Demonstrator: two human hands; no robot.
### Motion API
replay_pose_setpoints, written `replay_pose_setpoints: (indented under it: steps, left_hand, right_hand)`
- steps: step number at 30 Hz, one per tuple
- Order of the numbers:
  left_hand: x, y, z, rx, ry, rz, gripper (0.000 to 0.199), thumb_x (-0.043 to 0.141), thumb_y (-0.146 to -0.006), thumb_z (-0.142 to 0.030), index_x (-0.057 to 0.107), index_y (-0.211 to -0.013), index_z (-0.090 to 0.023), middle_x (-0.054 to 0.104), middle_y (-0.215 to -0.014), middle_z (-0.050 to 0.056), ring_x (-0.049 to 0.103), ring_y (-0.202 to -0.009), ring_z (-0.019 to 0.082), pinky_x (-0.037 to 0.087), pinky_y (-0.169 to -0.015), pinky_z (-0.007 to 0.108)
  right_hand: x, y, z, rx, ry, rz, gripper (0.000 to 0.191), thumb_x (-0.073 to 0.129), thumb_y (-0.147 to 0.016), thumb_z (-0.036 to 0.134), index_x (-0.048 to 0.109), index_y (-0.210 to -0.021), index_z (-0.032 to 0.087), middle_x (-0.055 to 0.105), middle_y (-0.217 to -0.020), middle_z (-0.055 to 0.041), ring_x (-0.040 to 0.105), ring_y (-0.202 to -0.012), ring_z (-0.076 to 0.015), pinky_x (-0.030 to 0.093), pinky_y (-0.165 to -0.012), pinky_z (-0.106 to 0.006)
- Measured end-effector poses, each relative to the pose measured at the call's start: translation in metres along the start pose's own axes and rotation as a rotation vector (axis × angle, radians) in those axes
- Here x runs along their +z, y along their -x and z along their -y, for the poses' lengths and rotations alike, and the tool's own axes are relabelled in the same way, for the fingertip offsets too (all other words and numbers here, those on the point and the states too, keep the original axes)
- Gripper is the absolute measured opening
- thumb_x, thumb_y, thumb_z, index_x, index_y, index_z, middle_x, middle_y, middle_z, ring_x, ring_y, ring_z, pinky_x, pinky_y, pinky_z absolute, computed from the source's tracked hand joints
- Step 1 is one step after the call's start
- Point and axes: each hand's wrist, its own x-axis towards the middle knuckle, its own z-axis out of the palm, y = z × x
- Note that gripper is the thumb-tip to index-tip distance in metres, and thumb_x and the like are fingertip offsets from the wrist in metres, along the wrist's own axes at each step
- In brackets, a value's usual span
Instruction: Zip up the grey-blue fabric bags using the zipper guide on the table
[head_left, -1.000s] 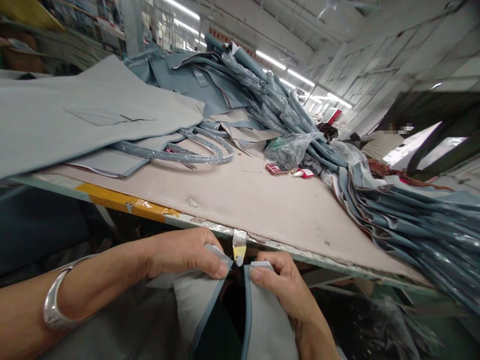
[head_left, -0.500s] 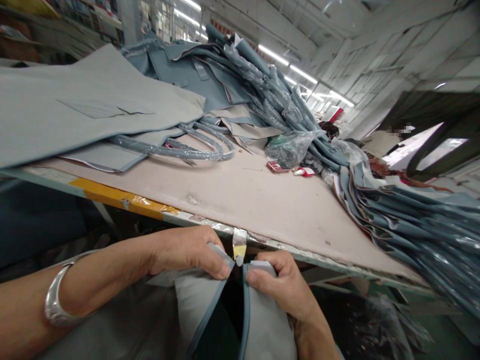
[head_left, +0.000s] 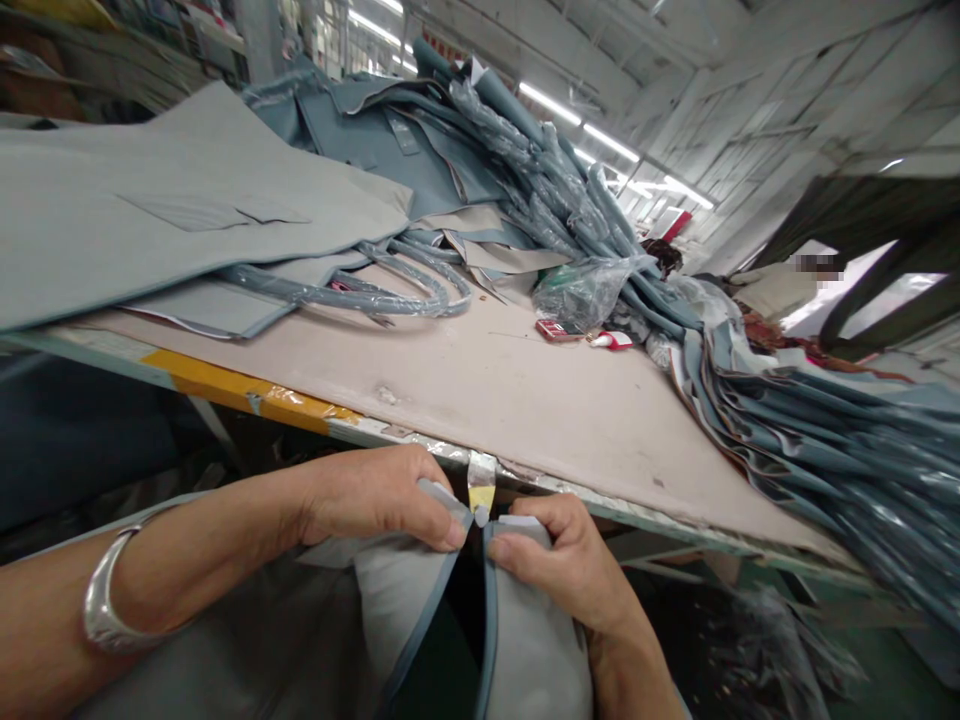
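Observation:
My left hand (head_left: 382, 495) pinches the top corner of a grey fabric piece (head_left: 401, 590) with blue edging, thumb on top. On the other side of a dark gap, my right hand (head_left: 559, 545) grips a matching grey edge (head_left: 532, 630) between thumb and fingers. Both hands are just below the table's front edge, close together but apart. Between them a small rounded tip (head_left: 481, 515) sticks out under a silver and yellow taped tab (head_left: 481, 480) on the table edge.
On the table (head_left: 510, 400) lie large grey panels (head_left: 247, 150), plastic-wrapped blue tubes (head_left: 435, 290), a red box (head_left: 553, 330) and a red-and-white bottle (head_left: 611, 341). Blue bundles (head_left: 810, 430) hang over the right side. A person (head_left: 772, 290) is in the background.
Both hands have barely moved, keeping hold of the fabric edges. The view has shifted very slightly.

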Motion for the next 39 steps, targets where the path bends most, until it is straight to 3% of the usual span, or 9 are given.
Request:
replay_pose_setpoints:
  steps: [6,14,39]
  left_hand:
    - [0.0016,-0.0016,0.0003,-0.016,-0.024,-0.009,0.026,0.072,-0.058,-0.038,0.057,-0.057,-0.016,0.044,-0.055,-0.004,0.031,-0.053,0.01,0.018,-0.052,0.027]
    - [0.0035,-0.0029,-0.0018,-0.006,-0.014,-0.017,0.028,0.071,-0.06,-0.039,0.054,-0.058,-0.017,0.041,-0.056,-0.005,0.029,-0.055,0.01,0.018,-0.053,0.027]
    - [0.0059,-0.004,0.0022,0.025,-0.011,-0.033,0.035,0.071,-0.066,-0.045,0.051,-0.061,-0.017,0.036,-0.059,-0.005,0.024,-0.056,0.01,0.015,-0.053,0.027]
  right_hand:
    - [0.0009,-0.001,-0.002,0.002,0.003,-0.006,0.047,0.076,-0.079,0.042,0.043,-0.056,0.017,0.03,-0.053,0.0067,0.022,-0.051,-0.0062,0.017,-0.043,-0.021]
    - [-0.0008,-0.003,-0.0009,0.003,0.007,-0.004,0.05,0.078,-0.079,0.047,0.044,-0.057,0.017,0.032,-0.055,0.0058,0.023,-0.052,-0.0065,0.018,-0.044,-0.021]
    - [-0.0003,-0.0065,-0.0034,-0.066,-0.005,-0.026,0.045,0.075,-0.081,0.041,0.046,-0.057,0.017,0.029,-0.054,0.0062,0.021,-0.053,-0.0072,0.016,-0.045,-0.023]
